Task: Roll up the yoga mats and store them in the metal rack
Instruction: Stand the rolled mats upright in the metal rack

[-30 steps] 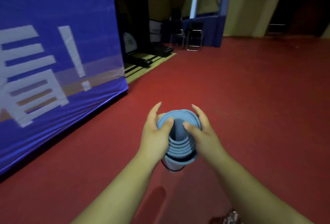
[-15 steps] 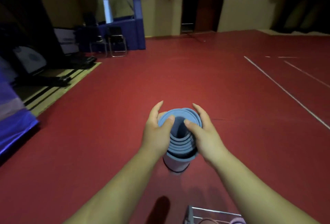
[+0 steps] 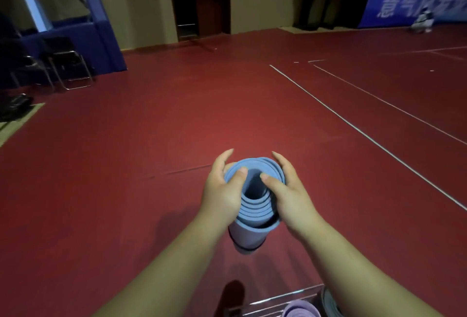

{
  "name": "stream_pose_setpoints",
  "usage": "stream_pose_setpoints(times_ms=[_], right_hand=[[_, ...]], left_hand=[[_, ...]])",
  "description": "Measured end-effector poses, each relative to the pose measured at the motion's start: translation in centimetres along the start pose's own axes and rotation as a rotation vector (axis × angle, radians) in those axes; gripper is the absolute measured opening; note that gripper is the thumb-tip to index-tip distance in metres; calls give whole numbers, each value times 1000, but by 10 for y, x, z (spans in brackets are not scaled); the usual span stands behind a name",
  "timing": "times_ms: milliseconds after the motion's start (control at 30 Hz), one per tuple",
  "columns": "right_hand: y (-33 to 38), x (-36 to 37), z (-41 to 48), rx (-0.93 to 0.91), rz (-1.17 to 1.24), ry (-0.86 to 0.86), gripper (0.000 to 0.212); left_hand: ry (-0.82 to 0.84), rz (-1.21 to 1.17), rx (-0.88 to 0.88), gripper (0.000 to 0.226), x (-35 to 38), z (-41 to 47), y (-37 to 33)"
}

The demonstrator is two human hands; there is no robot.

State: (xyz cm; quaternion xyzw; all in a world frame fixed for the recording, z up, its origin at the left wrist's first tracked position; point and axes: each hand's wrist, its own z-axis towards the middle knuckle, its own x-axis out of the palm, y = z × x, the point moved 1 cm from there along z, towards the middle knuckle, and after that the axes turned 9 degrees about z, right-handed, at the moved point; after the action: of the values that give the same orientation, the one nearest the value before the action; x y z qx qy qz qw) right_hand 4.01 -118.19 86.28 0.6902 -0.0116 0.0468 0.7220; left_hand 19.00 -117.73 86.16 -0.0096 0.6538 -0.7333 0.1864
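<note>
Gripping a rolled blue mat (image 3: pixel 254 211) upright, left hand (image 3: pixel 222 196) and right hand (image 3: pixel 290 198) clasp its sides above the metal rack (image 3: pixel 283 300).

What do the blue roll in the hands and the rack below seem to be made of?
Blue roll: looks like soft matte foam or rubber; its thick layers coil without creasing and show no shine. Rack: apparently metal with a bright finish; its thin straight bars catch the light.

Hands (image 3: pixel 255 198) bare — forearms (image 3: pixel 177 266) too (no sleeves, rings, watch visible).
</note>
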Motion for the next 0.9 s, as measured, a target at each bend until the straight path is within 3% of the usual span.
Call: stream_pose_setpoints(times_ms=[167, 367, 600, 900], right_hand=[[-8, -61, 18, 26, -4, -12, 53], [-9, -142, 40, 84, -9, 79, 65], [0, -214, 48, 110, -49, 146, 60], [19, -266, 7, 81, -41, 22, 67]], left_hand=[[-13, 22, -17, 41, 63, 2, -4], [-80, 32, -78, 43, 146, -3, -18], [-137, 53, -109, 42, 213, -21, -40], [-32, 53, -52, 43, 255, -52, -65]])
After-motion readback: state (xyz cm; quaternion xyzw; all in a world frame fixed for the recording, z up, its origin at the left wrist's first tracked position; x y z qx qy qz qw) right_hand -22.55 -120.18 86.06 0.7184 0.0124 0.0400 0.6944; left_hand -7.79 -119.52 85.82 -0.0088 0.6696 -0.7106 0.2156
